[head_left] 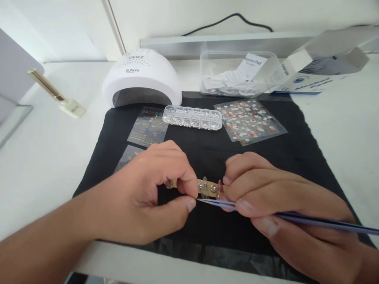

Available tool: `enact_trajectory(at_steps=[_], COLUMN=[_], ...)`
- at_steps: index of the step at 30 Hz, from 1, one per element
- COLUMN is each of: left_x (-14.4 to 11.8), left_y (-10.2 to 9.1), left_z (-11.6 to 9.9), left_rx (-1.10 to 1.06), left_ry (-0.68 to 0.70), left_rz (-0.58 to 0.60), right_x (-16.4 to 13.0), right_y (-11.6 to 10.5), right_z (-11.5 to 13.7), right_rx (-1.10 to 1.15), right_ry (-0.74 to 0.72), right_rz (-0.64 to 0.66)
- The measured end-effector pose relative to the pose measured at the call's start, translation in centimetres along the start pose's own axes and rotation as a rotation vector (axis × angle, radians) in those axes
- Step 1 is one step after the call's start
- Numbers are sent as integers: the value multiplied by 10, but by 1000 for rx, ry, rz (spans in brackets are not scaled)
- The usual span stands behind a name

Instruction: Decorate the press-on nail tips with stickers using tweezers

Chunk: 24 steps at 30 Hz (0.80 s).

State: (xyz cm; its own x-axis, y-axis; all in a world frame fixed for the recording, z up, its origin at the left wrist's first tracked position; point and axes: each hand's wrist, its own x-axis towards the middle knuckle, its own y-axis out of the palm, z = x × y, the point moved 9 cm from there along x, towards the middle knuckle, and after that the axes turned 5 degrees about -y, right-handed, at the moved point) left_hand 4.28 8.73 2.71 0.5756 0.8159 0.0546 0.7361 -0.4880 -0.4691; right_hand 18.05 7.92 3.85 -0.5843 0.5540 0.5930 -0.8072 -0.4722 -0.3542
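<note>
My left hand point(148, 193) pinches the left part of a tan strip point(207, 186) that carries small metal studs and clear false nail tips. My right hand point(275, 201) holds a pair of thin blue tweezers point(310, 219) between thumb and fingers and also touches the strip's right end. The tweezers' point lies just below the strip, next to my left thumb tip. Both hands hover low over a black mat point(207, 154).
On the mat lie sticker sheets point(148, 127), a second sticker sheet with red and white shapes point(250, 120), and a clear compartment box of gems point(192, 117). Behind stand a white nail lamp point(142, 79), a clear tub of pads point(237, 75), a blue-white carton point(319, 63).
</note>
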Motion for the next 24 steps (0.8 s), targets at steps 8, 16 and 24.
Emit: enact_trajectory(at_steps=[8, 16, 24], left_x=[-5, -4, -1], left_y=[1, -11, -11], left_z=[3, 3, 3], left_rx=[-1, 141, 490], left_ry=[-36, -32, 34], left_rz=[-12, -84, -35], right_x=[-3, -3, -3], right_y=[1, 1, 3], right_z=[-2, -8, -19], right_rx=[31, -27, -84], right_ry=[7, 36, 132], right_rz=[-12, -43, -69])
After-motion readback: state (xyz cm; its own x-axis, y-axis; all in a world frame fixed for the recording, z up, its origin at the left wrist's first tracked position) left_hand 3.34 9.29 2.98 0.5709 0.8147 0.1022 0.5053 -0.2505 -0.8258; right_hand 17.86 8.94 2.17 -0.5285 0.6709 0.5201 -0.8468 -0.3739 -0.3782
